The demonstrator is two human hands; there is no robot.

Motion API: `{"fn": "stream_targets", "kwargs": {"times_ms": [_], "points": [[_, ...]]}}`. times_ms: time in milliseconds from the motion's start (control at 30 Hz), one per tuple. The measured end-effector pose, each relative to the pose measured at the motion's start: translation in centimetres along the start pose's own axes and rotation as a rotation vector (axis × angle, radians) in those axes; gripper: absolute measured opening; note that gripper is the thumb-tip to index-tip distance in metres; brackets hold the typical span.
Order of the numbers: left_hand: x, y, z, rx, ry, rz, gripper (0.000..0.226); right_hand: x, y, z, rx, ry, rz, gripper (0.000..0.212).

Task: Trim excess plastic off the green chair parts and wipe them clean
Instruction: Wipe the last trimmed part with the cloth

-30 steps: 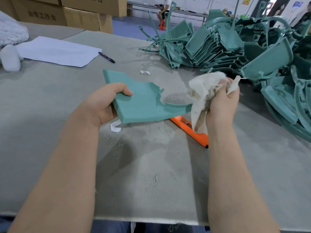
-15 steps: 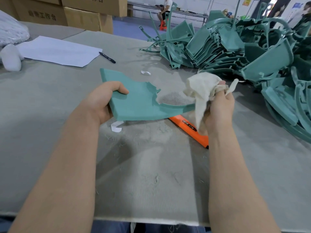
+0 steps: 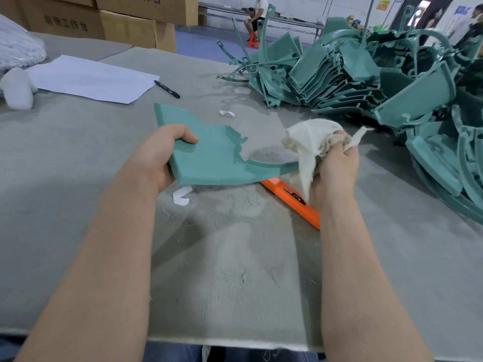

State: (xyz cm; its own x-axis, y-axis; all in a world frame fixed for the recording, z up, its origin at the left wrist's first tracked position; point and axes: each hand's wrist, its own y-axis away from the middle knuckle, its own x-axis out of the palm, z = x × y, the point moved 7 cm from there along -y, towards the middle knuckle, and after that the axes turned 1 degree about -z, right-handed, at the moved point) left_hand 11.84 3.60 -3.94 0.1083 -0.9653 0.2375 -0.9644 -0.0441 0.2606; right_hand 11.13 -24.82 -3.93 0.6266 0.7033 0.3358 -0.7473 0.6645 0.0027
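My left hand (image 3: pixel 162 155) grips the near left edge of a flat green chair part (image 3: pixel 209 155), thumb on top, holding it just above the grey table (image 3: pixel 222 270). My right hand (image 3: pixel 335 165) clutches a crumpled off-white cloth (image 3: pixel 309 142) at the thin curved right end of that part. An orange utility knife (image 3: pixel 295 201) lies on the table under the part, between my hands.
A big heap of green chair parts (image 3: pixel 379 82) fills the right and far right of the table. A white sheet of paper (image 3: pixel 91 78) and a black pen (image 3: pixel 167 89) lie far left. White plastic trimmings (image 3: pixel 181 195) and shavings are scattered near the knife. Cardboard boxes (image 3: pixel 125 24) stand behind.
My right hand with the cloth has slid a little lower along the part's right end. The left hand has kept its grip, and the part has barely shifted.
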Motion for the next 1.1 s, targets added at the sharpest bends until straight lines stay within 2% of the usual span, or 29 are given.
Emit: {"fn": "stream_targets", "kwargs": {"times_ms": [133,200,267,333,433,600,700,767,833,900,967,1033,1100], "points": [[0.1,0.0,0.1,-0.011,-0.028,0.018,0.011,-1.4,-0.5,-0.1,0.072,0.027,-0.113,0.038],[0.5,-0.1,0.2,-0.007,-0.022,0.026,0.012,-1.4,-0.2,-0.7,0.156,-0.090,-0.109,0.038],[0.7,-0.1,0.2,0.007,-0.008,0.018,0.013,-1.0,-0.2,-0.9,0.149,-0.152,-0.103,0.029],[0.6,-0.1,0.1,0.015,0.017,-0.001,0.014,-0.2,0.0,-0.3,0.082,-0.096,-0.045,0.018],[0.2,0.0,0.0,0.019,0.040,-0.016,0.012,0.4,0.1,-0.1,0.018,-0.058,0.027,0.023],[0.3,0.1,0.2,0.002,0.003,-0.006,0.008,-1.6,-0.7,-0.2,0.078,0.128,-0.110,0.037],[0.6,0.0,0.3,0.002,-0.005,0.004,0.008,-1.7,-0.6,-0.9,0.156,0.001,-0.128,0.038],[0.6,-0.1,0.2,0.018,0.025,-0.007,0.009,-1.1,-0.6,-0.8,0.080,-0.039,-0.107,0.030],[0.4,-0.1,-0.1,0.034,0.057,-0.030,0.010,-0.1,-0.3,0.2,-0.062,0.112,-0.037,0.021],[-0.1,-0.1,-0.2,0.045,0.076,-0.059,0.009,0.6,-0.3,0.1,-0.127,0.170,0.005,0.014],[-0.5,0.0,-0.4,0.045,0.073,-0.078,0.008,0.5,-0.2,-0.1,-0.126,0.115,0.008,0.019],[-0.6,0.0,-0.4,0.046,0.054,-0.081,0.007,0.1,-0.2,-0.3,-0.059,-0.049,-0.008,0.028],[-0.5,0.0,-0.4,0.045,0.043,-0.072,0.007,-0.3,-0.6,-0.6,0.016,-0.134,-0.037,0.023]]}}
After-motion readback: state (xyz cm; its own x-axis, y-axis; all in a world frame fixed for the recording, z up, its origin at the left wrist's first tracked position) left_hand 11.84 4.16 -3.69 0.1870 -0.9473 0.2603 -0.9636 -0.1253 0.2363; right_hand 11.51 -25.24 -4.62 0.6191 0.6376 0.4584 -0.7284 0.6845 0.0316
